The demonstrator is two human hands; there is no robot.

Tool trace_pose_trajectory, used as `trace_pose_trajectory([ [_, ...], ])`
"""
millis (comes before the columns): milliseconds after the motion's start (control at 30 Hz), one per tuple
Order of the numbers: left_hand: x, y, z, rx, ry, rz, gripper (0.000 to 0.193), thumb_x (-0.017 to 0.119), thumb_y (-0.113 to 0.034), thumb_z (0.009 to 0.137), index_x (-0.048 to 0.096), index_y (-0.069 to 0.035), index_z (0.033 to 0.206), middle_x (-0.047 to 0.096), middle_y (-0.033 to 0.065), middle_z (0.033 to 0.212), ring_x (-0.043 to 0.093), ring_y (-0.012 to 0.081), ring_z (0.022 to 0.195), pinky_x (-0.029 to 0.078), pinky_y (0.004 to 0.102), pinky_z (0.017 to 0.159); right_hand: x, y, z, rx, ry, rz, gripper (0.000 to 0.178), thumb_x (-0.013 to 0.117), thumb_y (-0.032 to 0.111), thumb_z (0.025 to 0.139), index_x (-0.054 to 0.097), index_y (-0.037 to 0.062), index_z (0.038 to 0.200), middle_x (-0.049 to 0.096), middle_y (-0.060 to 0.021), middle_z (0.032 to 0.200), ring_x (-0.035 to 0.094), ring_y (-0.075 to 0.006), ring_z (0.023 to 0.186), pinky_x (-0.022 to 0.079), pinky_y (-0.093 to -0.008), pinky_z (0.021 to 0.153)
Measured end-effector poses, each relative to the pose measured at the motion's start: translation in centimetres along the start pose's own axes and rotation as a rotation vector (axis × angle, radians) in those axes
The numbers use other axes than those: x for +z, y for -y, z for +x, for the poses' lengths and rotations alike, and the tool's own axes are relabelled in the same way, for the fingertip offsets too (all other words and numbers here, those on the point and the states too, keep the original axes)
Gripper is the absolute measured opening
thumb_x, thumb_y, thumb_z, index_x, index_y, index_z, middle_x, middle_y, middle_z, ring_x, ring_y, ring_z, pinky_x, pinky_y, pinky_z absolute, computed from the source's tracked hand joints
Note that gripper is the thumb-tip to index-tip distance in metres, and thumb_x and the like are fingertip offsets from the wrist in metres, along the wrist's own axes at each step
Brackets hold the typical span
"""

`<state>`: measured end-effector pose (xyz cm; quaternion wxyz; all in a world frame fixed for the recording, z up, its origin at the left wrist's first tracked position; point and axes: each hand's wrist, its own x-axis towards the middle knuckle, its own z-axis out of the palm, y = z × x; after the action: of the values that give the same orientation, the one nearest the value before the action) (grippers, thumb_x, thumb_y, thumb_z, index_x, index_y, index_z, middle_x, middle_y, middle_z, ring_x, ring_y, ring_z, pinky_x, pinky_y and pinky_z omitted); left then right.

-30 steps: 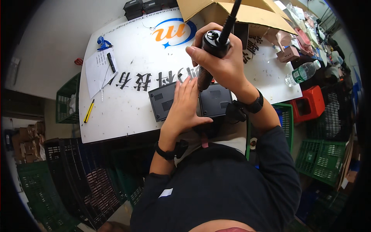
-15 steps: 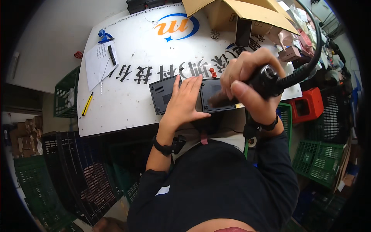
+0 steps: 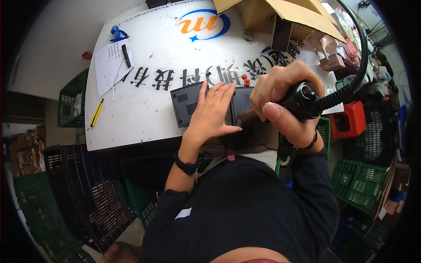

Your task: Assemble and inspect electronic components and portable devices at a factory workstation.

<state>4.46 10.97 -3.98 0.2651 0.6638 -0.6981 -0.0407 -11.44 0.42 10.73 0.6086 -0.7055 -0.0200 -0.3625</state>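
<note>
Two flat black plastic cases lie side by side at the near edge of the table, the left case showing vent slots and corner screw recesses. My left hand rests across them with fingers stretched out and thumb pointing right. In my right hand is a black corded electric screwdriver, gripped round its body. Its blurred front end points down at the near-left corner of the right case. My fist hides much of that case, so whether the bit touches a screw I cannot tell.
A cardboard box stands at the far right, a dark phone-like slab against it. Paper, a black marker, a yellow cutter and a blue tool lie left. A red bin and green crates stand right.
The view has shifted slightly. The screwdriver stays over the right case's near-left corner, its cord end a little lower in view. My left hand keeps its place on the cases.
</note>
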Motion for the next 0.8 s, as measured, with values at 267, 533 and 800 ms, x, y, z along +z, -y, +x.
trace_pose_trajectory([
  [267, -0.3, 0.1, -0.1, -0.005, 0.003, -0.004, 0.114, 0.091, -0.049, 0.062, 0.041, 0.000, 0.151, 0.051, 0.0153, 0.146, 0.041, 0.0324, 0.143, 0.016, 0.0579, 0.126, 0.1, -0.2, 0.5, -0.002, 0.009, -0.005, 0.028, 0.073, 0.009, 0.087, 0.046, 0.0057, 0.094, 0.053, -0.0068, 0.072, 0.053, -0.0167, 0.060, 0.046, -0.0318, 0.060],
  [533, 0.0, 0.2, 0.0, -0.003, -0.005, -0.023, 0.111, 0.091, -0.048, 0.061, 0.044, 0.000, 0.149, 0.050, 0.0138, 0.147, 0.041, 0.0317, 0.143, 0.016, 0.0586, 0.126, -0.1, -0.5, 0.8, 0.017, -0.036, 0.006, 0.023, 0.074, -0.002, 0.079, 0.056, -0.0018, 0.094, 0.063, -0.0086, 0.077, 0.060, -0.0119, 0.066, 0.046, -0.0259, 0.061],
  [800, -0.3, 0.2, 0.0, -0.017, -0.006, -0.038, 0.107, 0.091, -0.048, 0.061, 0.048, 0.000, 0.147, 0.050, 0.0140, 0.147, 0.042, 0.0314, 0.142, 0.017, 0.0595, 0.125, -0.1, -0.6, 0.8, -0.085, -0.048, 0.119, 0.025, 0.074, -0.002, 0.078, 0.057, -0.0023, 0.096, 0.063, -0.0084, 0.076, 0.061, -0.0133, 0.068, 0.047, -0.0265, 0.063],
])
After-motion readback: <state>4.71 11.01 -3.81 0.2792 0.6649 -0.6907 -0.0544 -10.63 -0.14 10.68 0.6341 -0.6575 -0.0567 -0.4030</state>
